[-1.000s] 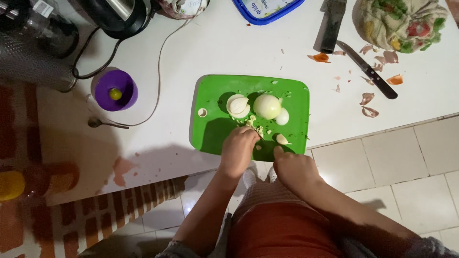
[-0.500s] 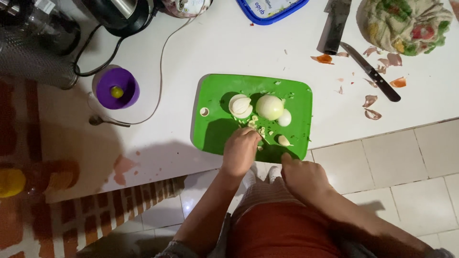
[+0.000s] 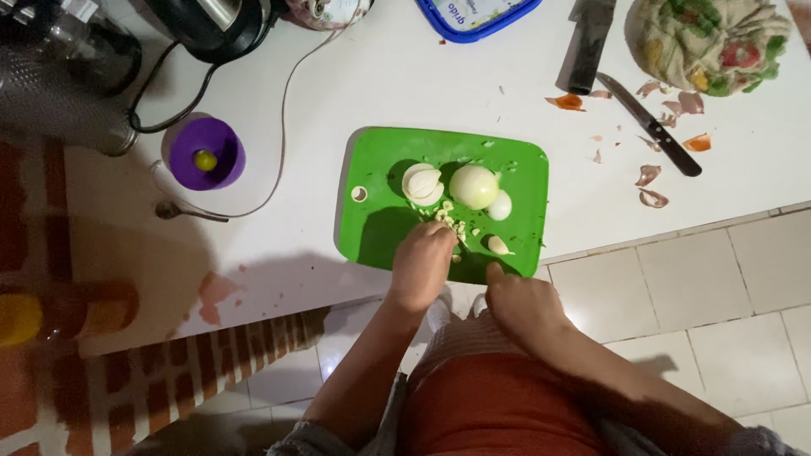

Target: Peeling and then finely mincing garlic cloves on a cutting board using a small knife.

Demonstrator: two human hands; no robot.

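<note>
A: What containers appear, and what do they hold?
B: A round purple cup (image 3: 206, 153) stands on the white counter (image 3: 397, 76) left of the board; a small yellow-green ball lies in it. A blue-rimmed tub (image 3: 477, 14) sits at the top edge, its contents unclear. A grey perforated metal vessel (image 3: 51, 97) stands at far left.

A: And the board?
B: A green plastic board (image 3: 372, 228), rounded corners, with a hanging hole. On it lie a layered onion half (image 3: 421, 182), a smooth whole peeled onion (image 3: 473, 186), a small piece (image 3: 501, 206) touching it, and pale chopped bits (image 3: 454, 225) near the front edge.

A: The hands?
B: The left hand (image 3: 422, 263) rests over the chopped bits, fingers curled down onto them; whether it grips anything cannot be told. The right hand (image 3: 522, 302) is at the board's near edge, fingers folded closed, holding nothing visible.

A: Other items?
B: A black-handled knife (image 3: 650, 127) among papery onion skins (image 3: 650, 175), a crumpled patterned cloth (image 3: 708, 38), and a spoon (image 3: 187, 211) by the cup.
</note>
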